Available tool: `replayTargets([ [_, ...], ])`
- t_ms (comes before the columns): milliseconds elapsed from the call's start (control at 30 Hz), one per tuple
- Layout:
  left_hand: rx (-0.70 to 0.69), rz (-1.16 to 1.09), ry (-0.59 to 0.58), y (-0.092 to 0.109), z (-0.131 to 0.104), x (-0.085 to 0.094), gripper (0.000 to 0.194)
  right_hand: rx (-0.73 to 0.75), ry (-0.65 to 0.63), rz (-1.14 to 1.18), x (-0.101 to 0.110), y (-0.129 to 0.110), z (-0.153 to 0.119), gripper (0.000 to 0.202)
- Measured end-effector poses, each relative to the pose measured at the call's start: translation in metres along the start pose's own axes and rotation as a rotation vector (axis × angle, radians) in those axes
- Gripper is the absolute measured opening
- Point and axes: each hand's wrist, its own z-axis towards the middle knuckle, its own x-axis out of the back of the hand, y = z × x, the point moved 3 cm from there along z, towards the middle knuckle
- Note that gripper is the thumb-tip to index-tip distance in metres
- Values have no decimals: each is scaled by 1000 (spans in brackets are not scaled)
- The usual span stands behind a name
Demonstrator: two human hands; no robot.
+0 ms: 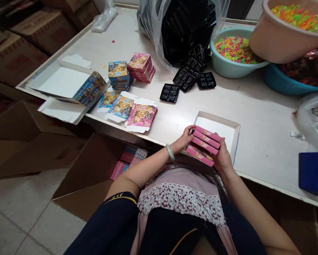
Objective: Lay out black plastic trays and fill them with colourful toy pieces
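Observation:
Between my two hands are several small pink boxes [206, 139], held side by side with their narrow printed edges facing up. My left hand [184, 139], with a pale green bangle at the wrist, grips their left ends. My right hand [223, 156] closes round their right ends. The lowest pink box [200, 155] sits slightly apart from the others, its larger printed face partly showing. Beneath and behind the boxes, a shallow white tray-like carton [234, 136] lies at the table's front edge, partly hidden by my hands.
Left on the table [265, 141] are blue box stacks [118, 71], pink box stacks [139, 63], flat cartons [141, 115] and a large open carton [60, 81]. Black trays [169, 92] spill from a plastic bag [153, 28]. Basins [234, 72] stand at right; an open cardboard box [81, 180] is below.

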Motion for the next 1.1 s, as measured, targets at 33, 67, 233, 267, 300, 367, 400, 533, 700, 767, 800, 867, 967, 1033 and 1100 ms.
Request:
replayTargets([
  [33,-3,-2,-3,1,4,1,92,16,14,-2,1,-1,1,60],
  [67,-11,3,-10,2,7,1,89,27,14,-4,3,-2,3,59],
  [233,-39,72,-39,9,13,0,85,50,-41,-47,12,-9,10,61],
  [267,-30,83,-42,11,13,0,86,50,-45,-75,15,-11,12,62],
  [300,-18,95,-46,13,13,0,86,51,-45,-106,17,-14,14,63],
  [367,2,128,-52,17,13,1,84,50,-50,-175,21,-21,19,63],
  [400,9,149,-55,19,13,2,84,51,-50,-210,23,-25,22,64],
  [533,-9,227,-45,26,11,5,83,61,-18,-325,31,-40,36,64],
  [700,-110,339,-4,57,-3,18,81,133,12,-491,27,-72,35,52],
  [767,-175,336,21,82,-8,40,77,226,17,-596,11,-93,33,46],
  [800,-215,331,60,97,-10,57,74,257,-11,-666,-2,-104,33,45],
  [867,-289,344,215,130,-14,102,67,308,-131,-834,-39,-123,34,41],
  [967,-314,411,570,175,-18,186,46,361,-404,-1030,-116,-133,42,38],
  [1033,-303,483,758,198,-15,238,34,312,-541,-1055,-172,-124,56,40],
  [1100,-307,588,862,219,-7,279,28,215,-601,-1015,-225,-107,80,37],
])
